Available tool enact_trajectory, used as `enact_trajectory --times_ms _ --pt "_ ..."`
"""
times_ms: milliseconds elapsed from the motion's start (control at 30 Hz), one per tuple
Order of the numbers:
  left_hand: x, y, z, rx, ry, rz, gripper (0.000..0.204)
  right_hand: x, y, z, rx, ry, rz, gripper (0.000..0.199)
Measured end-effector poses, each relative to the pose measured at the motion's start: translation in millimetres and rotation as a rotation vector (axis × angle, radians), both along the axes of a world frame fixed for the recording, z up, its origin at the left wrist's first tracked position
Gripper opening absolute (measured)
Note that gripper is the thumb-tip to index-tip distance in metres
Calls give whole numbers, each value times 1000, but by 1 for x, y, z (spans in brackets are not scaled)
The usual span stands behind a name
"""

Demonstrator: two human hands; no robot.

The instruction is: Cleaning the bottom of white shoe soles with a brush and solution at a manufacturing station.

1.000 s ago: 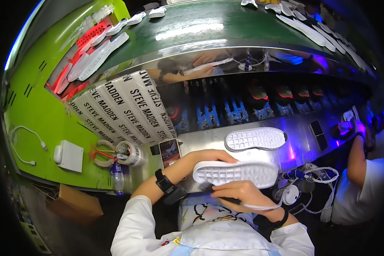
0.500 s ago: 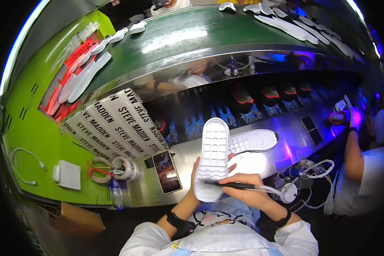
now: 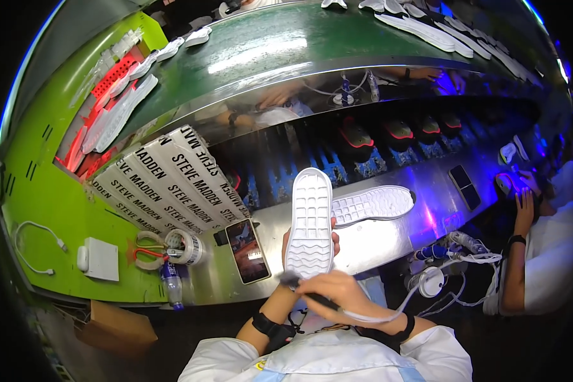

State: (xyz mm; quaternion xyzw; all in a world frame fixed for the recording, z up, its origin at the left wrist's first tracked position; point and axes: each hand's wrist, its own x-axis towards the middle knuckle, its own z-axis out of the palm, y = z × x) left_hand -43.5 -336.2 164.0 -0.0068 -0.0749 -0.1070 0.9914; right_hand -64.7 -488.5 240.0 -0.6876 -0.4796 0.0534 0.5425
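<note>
— On the desk (image 3: 388, 245)?
— Second white sole (image 3: 372, 204) lying flat, phone (image 3: 248, 251) and tape roll (image 3: 184, 247) off to the left.
— And the hands?
— Left hand (image 3: 309, 245) gripping an upright white sole (image 3: 310, 223) from behind, tread up, above the desk edge. Right hand (image 3: 337, 293) clenched around a dark corded tool (image 3: 312, 293), tip at the sole's heel.

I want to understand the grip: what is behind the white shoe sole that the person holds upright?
Behind the white shoe sole is the left hand; only fingertips show at its edges. The palm is covered. A second sole lies on the metal bench.
</note>
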Motion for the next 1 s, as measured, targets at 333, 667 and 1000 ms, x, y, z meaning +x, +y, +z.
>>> enact_trajectory --times_ms 333,667,1000 --pt "8 19 35 278 -45 -42 73 21 -9 9 -109 703 87 15" --pt "22 28 60 481 73 -431 66 33 -19 19 -80 222 141 11" --pt "-1 12 107 1129 123 -234 35 42 -34 29 -304 -19 289 10"
